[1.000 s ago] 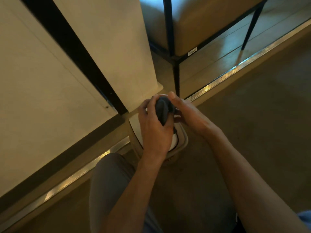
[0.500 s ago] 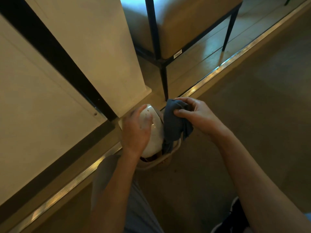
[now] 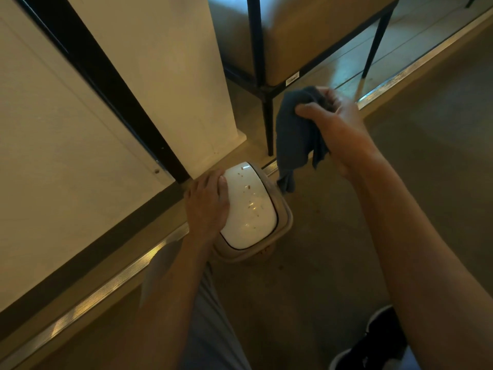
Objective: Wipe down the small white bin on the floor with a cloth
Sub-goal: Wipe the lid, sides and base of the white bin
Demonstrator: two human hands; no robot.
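bin: small white bin sits on the floor right by the base of the wall panel, close in front of the person's knee. Its domed lid is speckled with little brown spots.
long axis: the lid runs from near-left to far-right-ish, tilted a bit, narrow end toward the wall.
left hand: left hand rests on the bin's left edge, fingers curled over the rim, looks like it's steadying it.
cloth: dark grey cloth hangs bunched, its tail dangling just past the bin's far right corner; can't tell if it touches.
right hand: right hand grips the cloth up top, raised above and to the right of the bin.
who's nearer: left is already on the bin, right is apart from it.
next move, my guess: right hand needs to come down and left onto the lid, then sweep along that long axis.
watch out: black metal leg is just behind the cloth.
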